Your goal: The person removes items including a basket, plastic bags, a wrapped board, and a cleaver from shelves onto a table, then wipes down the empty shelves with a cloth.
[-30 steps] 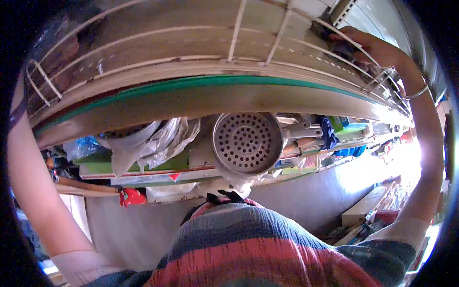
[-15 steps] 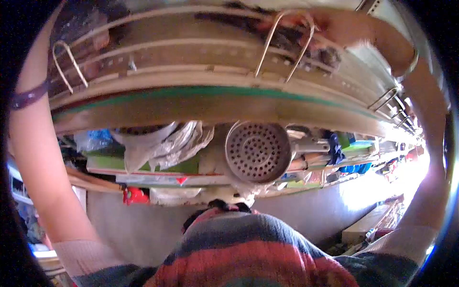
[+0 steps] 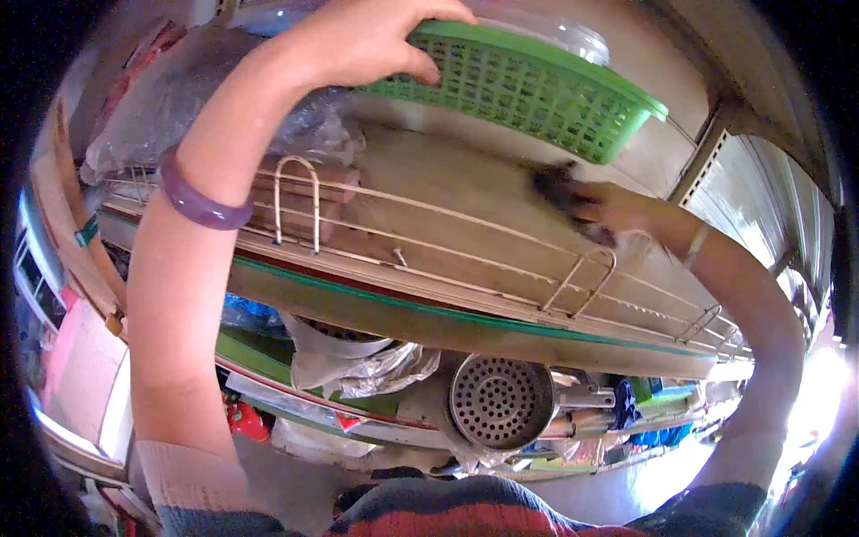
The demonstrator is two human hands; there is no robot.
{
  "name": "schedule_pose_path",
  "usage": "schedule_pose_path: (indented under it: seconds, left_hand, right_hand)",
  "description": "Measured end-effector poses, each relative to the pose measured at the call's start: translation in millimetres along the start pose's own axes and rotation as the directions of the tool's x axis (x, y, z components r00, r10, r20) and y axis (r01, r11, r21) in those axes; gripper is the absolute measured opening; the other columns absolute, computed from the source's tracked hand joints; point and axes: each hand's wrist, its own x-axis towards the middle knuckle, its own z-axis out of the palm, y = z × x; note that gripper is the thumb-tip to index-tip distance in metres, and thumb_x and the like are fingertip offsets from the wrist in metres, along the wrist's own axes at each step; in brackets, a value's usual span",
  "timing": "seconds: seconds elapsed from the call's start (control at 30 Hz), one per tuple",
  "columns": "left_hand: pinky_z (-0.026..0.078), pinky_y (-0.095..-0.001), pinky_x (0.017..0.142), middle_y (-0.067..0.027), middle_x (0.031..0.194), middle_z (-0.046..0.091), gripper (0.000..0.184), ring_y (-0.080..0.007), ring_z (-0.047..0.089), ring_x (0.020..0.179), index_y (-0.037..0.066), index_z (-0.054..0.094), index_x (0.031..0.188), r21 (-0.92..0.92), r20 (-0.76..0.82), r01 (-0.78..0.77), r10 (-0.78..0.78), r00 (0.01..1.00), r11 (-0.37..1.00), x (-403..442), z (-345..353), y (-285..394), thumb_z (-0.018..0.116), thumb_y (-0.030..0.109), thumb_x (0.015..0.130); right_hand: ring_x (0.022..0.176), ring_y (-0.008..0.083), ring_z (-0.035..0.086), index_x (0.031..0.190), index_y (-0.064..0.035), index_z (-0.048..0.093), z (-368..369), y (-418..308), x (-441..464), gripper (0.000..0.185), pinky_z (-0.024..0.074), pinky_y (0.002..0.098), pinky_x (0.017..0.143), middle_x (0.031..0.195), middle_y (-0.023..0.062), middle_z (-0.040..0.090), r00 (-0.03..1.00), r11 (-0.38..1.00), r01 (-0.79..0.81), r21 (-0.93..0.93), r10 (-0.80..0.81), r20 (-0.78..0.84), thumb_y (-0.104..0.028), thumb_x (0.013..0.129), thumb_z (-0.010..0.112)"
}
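A green plastic basket with latticed sides is gripped at its rim by my left hand, above the upper shelf. A clear plastic container shows over its edge. My right hand is shut on a dark, crumpled cloth, below the basket at the shelf's surface. The exact shape of the cloth is blurred. Between my arms runs the shelf's wire rail with its bent loops.
Clear plastic bags lie on the shelf at the left. On the lower shelf are a perforated round metal steamer pan, a crumpled silvery bag and a red object. Corrugated metal sheeting rises at the right.
The view has tilted upward, showing the green basket with my left hand on it. My right hand with the dark cloth appears lower and farther right.
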Motion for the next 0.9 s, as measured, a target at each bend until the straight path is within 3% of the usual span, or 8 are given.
schedule_pose_path:
  seconds: [0.03, 0.07, 0.17, 0.33, 0.4, 0.53, 0.67, 0.9]
  left_hand:
    - [0.045, -0.0349, 0.086, -0.018, 0.103, 0.063, 0.048, -0.0261, 0.06, 0.098, -0.003, 0.058, 0.107, -0.017, -0.002, 0.015, -0.016, 1.0, 1.0, -1, 3, -3, 0.071, 0.005, 0.062]
    - [0.045, -0.0332, 0.088, -0.0162, 0.104, 0.063, 0.049, -0.0227, 0.06, 0.1, -0.002, 0.057, 0.108, -0.033, -0.002, 0.029, -0.029, 1.0, 0.999, -2, 6, -7, 0.071, 0.005, 0.061]
    - [0.048, -0.0337, 0.083, -0.0169, 0.099, 0.064, 0.048, -0.0265, 0.063, 0.093, -0.002, 0.059, 0.106, 0.037, -0.107, -0.052, 0.056, 0.993, 0.998, -2, 8, -12, 0.072, 0.005, 0.061]
    - [0.048, -0.034, 0.082, -0.0171, 0.097, 0.065, 0.049, -0.0266, 0.064, 0.091, -0.002, 0.059, 0.106, -0.039, -0.095, -0.001, -0.002, 0.995, 0.999, -2, 4, -11, 0.072, 0.007, 0.06]
    - [0.047, -0.0339, 0.083, -0.0172, 0.097, 0.065, 0.05, -0.0262, 0.063, 0.093, -0.002, 0.059, 0.107, -0.011, -0.102, 0.042, -0.043, 0.994, 0.999, -3, 5, -8, 0.072, 0.006, 0.06]
    - [0.047, -0.0386, 0.081, -0.0223, 0.1, 0.062, 0.047, -0.0335, 0.06, 0.095, -0.004, 0.059, 0.107, 0.046, -0.073, -0.034, 0.037, 0.997, 0.998, -4, -4, -4, 0.074, 0.006, 0.063]
    - [0.047, -0.0381, 0.08, -0.0221, 0.1, 0.062, 0.047, -0.0326, 0.061, 0.096, -0.003, 0.059, 0.107, -0.033, -0.024, 0.122, -0.122, 0.992, 0.992, -1, -12, 12, 0.074, 0.006, 0.063]
    - [0.047, -0.0376, 0.08, -0.0192, 0.099, 0.063, 0.046, -0.0308, 0.061, 0.093, -0.001, 0.06, 0.106, 0.056, -0.064, -0.029, 0.032, 0.997, 0.998, 1, -2, -2, 0.072, 0.003, 0.062]
  right_hand:
    - [0.116, 0.0274, 0.046, 0.132, -0.0009, 0.04, 7, -7, 40, 0.053, 0.035, 0.0361, 0.099, 0.129, 0.0194, 0.047, 0.946, 0.935, 0.316, -0.16, -0.323, -0.021, -0.026, 0.087, 0.05]
    - [0.121, 0.0298, 0.042, 0.132, -0.002, 0.04, 2, -68, 46, 0.051, 0.0306, 0.0367, 0.103, 0.134, 0.0199, 0.042, 0.971, 0.967, 0.237, -0.091, -0.239, -0.011, -0.027, 0.088, 0.047]
    - [0.123, 0.0313, 0.039, 0.133, -0.0068, 0.041, 11, -136, 117, 0.047, 0.0253, 0.0364, 0.106, 0.134, 0.0185, 0.042, 0.83, 0.836, 0.549, 0.006, -0.544, -0.12, -0.027, 0.09, 0.042]
    - [0.125, 0.0305, 0.037, 0.134, -0.0095, 0.04, 13, -165, 183, 0.045, 0.0227, 0.0377, 0.109, 0.14, 0.0153, 0.036, 0.905, 0.915, 0.388, -0.114, -0.401, -0.141, -0.029, 0.094, 0.034]
    - [0.111, 0.0346, 0.047, 0.123, -0.0072, 0.048, 10, -157, 182, 0.036, 0.0337, 0.042, 0.1, 0.123, 0.0189, 0.049, 0.856, 0.868, 0.48, -0.131, -0.495, -0.145, -0.023, 0.093, 0.034]
    - [0.124, 0.0332, 0.038, 0.128, -0.0085, 0.046, 10, -112, 142, 0.039, 0.0279, 0.038, 0.107, 0.136, 0.0162, 0.04, 0.79, 0.671, 0.511, -0.537, -0.612, -0.014, -0.024, 0.092, 0.041]
    - [0.118, 0.0325, 0.045, 0.12, -0.0067, 0.053, 8, -52, 73, 0.033, 0.0342, 0.0393, 0.102, 0.122, 0.0194, 0.05, 0.94, 0.939, 0.236, -0.252, -0.286, -0.184, -0.011, 0.088, 0.048]
    - [0.114, 0.0321, 0.047, 0.122, -0.0097, 0.051, -2, -68, 93, 0.037, 0.0388, 0.0398, 0.098, 0.122, 0.0157, 0.05, 0.571, 0.726, 0.317, -0.611, -0.66, -0.488, -0.01, 0.085, 0.05]
